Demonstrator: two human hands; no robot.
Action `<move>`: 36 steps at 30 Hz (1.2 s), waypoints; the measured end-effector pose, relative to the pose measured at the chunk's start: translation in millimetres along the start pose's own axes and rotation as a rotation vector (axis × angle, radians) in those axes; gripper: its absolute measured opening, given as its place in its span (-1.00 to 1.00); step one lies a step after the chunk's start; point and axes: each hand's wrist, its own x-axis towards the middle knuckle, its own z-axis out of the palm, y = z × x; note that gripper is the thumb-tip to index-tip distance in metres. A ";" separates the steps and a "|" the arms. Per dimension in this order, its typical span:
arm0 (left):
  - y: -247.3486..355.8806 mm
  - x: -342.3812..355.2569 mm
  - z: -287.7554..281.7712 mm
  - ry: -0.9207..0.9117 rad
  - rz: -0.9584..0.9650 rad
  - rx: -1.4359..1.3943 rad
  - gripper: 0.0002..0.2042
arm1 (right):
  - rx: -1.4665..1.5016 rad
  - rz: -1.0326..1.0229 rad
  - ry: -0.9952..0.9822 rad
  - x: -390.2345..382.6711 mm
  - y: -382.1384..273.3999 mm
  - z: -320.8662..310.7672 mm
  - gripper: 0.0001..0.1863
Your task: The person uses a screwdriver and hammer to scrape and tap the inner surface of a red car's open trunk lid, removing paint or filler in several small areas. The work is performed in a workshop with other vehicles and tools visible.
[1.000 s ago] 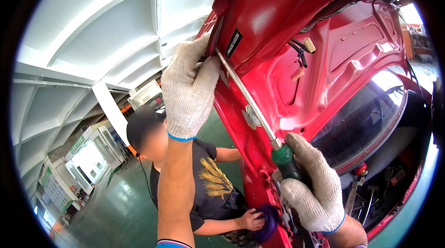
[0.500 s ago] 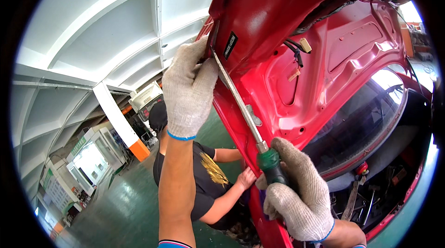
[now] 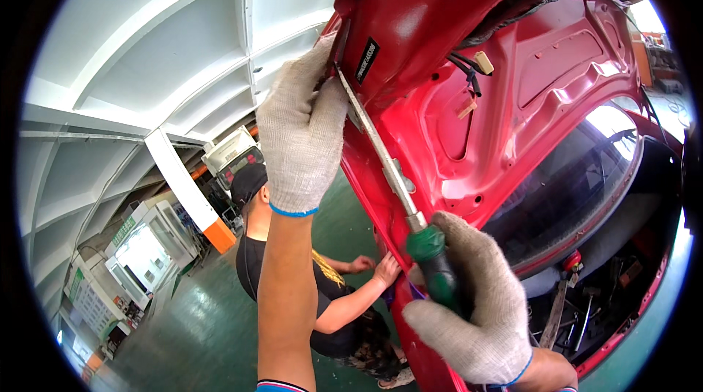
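My gloved left hand has its fingers wrapped round the upper edge of the red car panel, beside a black label with printing. Against that edge, near my left thumb, lies the tip of a long straight metal shaft, belonging to a screwdriver-like tool with a green and black handle. My gloved right hand grips that handle from the lower right. The shaft runs diagonally upward between my hands, over a metal piece on the red body. What the tip touches inside the edge is too small to make out.
A co-worker in black cap and T-shirt bends at the left, hands by the body edge. Loose connectors hang from the red inner panel. A window and scattered tools are at the right, a white pillar farther left.
My right hand and the tool's handle have shifted left. The co-worker has turned their head away and moved their hands upward along the body edge; the purple cloth is now mostly hidden.
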 end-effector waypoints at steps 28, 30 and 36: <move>7.3 13.2 -15.9 -0.120 -0.040 0.029 -0.73 | -0.926 -0.322 -0.003 29.3 -41.0 -53.6 -0.41; 7.4 12.2 -16.0 -0.118 -0.045 0.011 -0.74 | -0.989 -0.264 -0.054 30.0 -48.6 -57.9 -0.41; 5.6 12.3 -18.5 -0.135 0.012 0.060 -0.72 | -1.003 -0.323 -0.089 31.1 -55.2 -59.3 -0.38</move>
